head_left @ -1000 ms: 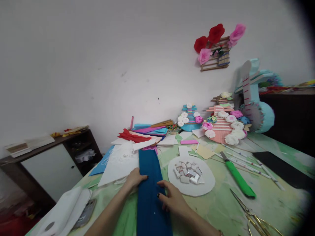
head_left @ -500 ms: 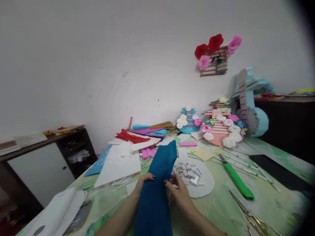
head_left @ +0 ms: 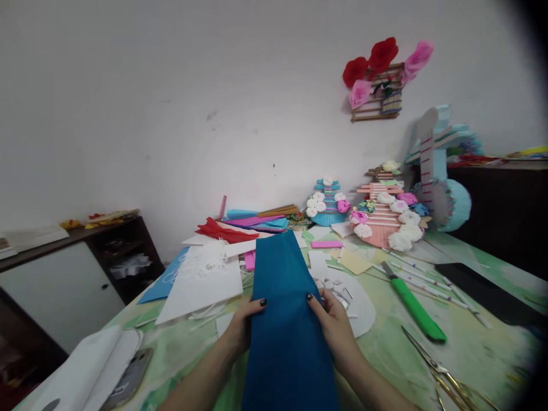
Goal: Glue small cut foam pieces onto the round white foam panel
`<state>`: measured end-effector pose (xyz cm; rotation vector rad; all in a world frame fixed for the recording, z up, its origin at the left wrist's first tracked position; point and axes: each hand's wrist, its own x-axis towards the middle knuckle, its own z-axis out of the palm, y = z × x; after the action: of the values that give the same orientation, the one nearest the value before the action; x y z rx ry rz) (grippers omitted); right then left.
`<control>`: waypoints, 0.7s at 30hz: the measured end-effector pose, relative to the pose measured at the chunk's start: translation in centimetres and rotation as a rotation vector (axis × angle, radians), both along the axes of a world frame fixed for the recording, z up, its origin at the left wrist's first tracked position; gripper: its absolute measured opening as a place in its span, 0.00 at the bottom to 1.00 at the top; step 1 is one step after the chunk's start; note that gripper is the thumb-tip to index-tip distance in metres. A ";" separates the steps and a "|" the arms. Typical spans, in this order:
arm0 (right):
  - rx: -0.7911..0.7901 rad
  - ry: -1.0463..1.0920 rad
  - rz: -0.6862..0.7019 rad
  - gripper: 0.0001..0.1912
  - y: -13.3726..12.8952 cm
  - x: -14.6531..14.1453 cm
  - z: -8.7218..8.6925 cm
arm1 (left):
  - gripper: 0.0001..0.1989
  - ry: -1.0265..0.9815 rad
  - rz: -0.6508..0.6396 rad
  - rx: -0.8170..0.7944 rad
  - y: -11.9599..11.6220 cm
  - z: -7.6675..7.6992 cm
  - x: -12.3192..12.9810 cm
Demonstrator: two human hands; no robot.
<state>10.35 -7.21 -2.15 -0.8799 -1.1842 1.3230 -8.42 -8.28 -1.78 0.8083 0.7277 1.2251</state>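
A long strip of dark blue crepe paper [head_left: 285, 325] stretches away from me over the table. My left hand [head_left: 242, 325] grips its left edge, thumb on top and fingers underneath. At the right edge, my right hand [head_left: 331, 319] holds it the same way. Behind my right hand lies a white paper disc [head_left: 363, 319] with small folded white paper pieces [head_left: 342, 294] on it, partly hidden by the hand and the strip.
To the right lie a green utility knife [head_left: 417, 311], gold-handled scissors [head_left: 445, 371], rolled paper sticks [head_left: 432, 288] and a black sheet [head_left: 483, 291]. White sheets [head_left: 205, 279] and coloured paper [head_left: 257, 222] are at the left and back. A phone [head_left: 131, 379] sits front left.
The strip has been spread wider and flatter. My right hand has moved right with its edge, and the two hands are farther apart. The view has shifted slightly.
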 end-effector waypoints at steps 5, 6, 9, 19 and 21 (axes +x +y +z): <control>0.119 -0.459 -0.248 0.17 0.8 0.8 -0.4 | 0.36 0.114 0.155 0.096 0.1 1.5 0.4; 0.139 -0.525 -0.295 0.17 1.0 1.1 -0.4 | 0.35 0.149 0.167 0.098 0.3 1.5 0.1; 0.151 -0.648 -0.388 0.16 1.7 2.2 -0.4 | 0.30 0.275 0.185 0.037 1.1 1.1 -1.1; 0.040 -0.966 -0.420 0.13 2.9 7.6 -0.6 | 0.31 0.501 0.111 0.096 2.1 -0.9 -0.8; -0.006 -1.007 -0.410 0.12 2.8 8.6 -0.8 | 0.40 0.485 0.128 0.063 2.3 -1.7 -0.2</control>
<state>18.97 -4.45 -2.94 -1.7836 -1.6068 0.5070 -8.59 -6.02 -3.51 1.1435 1.1516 1.1801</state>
